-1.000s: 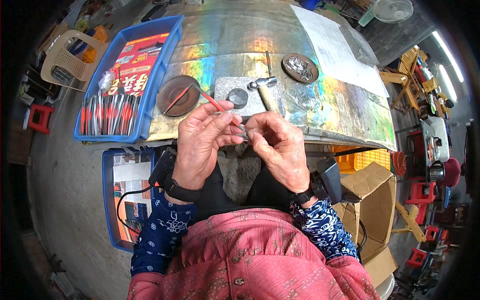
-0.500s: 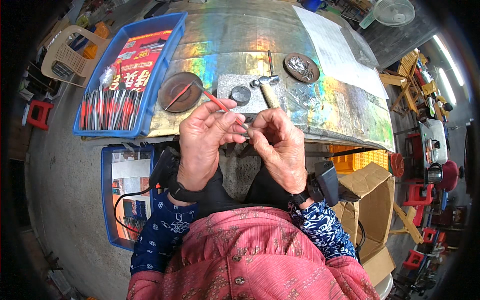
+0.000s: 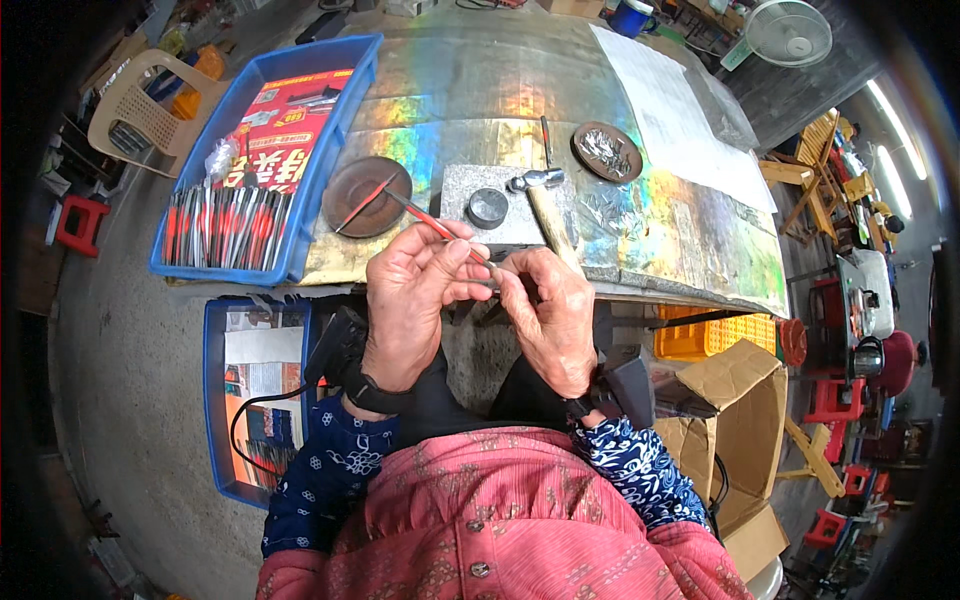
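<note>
A slim red stick with a dark pointed tip point(image 3: 431, 221) slants between my two hands at the table's front edge. My left hand point(image 3: 412, 300) closes thumb and fingers round its red length. Close by, my right hand point(image 3: 548, 315) pinches at its lower end; whatever small piece lies between those fingertips is too small to make out. Just beyond my hands, a stone slab point(image 3: 462, 180) bears a small round dark block point(image 3: 487, 208). A hammer point(image 3: 550, 215) rests with its head on the slab. Another slim red-and-dark stick point(image 3: 366, 205) lies across a brown dish point(image 3: 337, 181).
At left, a blue tray point(image 3: 340, 140) holds a row of similar slim sticks point(image 3: 225, 228). A second dish point(image 3: 580, 150) of small metal pieces sits back right, near loose pieces point(image 3: 612, 215) and white sheets point(image 3: 665, 110). An open cardboard box point(image 3: 750, 420) stands at my right.
The view has shifted slightly, so the table things appear a little lower and further right. My right hand has come slightly closer to the left. Both keep their hold.
</note>
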A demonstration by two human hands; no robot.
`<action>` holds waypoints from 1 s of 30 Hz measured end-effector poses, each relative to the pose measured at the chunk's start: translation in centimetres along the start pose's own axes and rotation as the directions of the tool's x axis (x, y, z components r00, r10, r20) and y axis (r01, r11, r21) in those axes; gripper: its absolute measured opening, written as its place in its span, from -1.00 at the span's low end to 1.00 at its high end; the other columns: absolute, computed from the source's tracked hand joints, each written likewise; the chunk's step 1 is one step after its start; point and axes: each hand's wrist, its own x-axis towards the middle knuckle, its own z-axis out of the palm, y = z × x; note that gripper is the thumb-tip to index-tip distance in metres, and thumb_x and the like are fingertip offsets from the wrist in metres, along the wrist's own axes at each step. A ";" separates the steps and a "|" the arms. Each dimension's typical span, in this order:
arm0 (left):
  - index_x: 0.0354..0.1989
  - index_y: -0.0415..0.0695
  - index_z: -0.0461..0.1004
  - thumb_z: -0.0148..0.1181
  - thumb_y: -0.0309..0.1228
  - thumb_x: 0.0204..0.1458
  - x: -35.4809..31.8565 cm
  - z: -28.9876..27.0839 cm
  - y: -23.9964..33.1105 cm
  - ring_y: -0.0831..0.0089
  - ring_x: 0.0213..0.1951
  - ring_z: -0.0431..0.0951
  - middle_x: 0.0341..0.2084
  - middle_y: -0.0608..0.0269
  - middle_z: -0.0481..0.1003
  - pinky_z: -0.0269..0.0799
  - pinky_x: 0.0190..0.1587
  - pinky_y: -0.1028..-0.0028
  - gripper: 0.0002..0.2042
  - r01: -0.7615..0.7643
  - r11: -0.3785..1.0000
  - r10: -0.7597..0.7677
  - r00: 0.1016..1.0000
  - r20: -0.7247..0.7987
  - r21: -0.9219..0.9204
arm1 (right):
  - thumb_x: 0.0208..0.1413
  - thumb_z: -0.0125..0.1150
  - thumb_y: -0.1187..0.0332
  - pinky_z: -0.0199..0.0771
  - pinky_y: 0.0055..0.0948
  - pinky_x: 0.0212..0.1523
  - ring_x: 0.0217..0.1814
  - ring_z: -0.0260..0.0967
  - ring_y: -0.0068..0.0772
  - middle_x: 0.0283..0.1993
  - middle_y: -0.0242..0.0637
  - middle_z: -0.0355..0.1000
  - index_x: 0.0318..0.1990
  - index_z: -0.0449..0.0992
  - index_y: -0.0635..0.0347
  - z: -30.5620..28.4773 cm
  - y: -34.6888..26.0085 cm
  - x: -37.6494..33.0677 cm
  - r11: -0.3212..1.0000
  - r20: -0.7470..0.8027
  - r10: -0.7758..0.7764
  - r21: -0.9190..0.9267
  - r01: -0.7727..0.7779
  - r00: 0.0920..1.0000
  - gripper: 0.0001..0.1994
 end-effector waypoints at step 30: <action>-0.20 -0.25 0.50 0.12 -0.58 0.12 7.0 -0.1 -0.4 0.68 -0.46 0.51 -0.46 0.32 0.54 0.42 -0.45 0.68 -0.89 -0.290 0.809 0.302 0.951 0.062 0.511 | -0.05 0.31 0.46 0.43 -0.10 -0.20 -0.15 0.39 0.13 -0.12 -0.03 0.33 0.12 0.30 0.14 -3.3 3.7 0.4 0.830 0.076 0.155 -0.551 -0.088 0.985 -0.48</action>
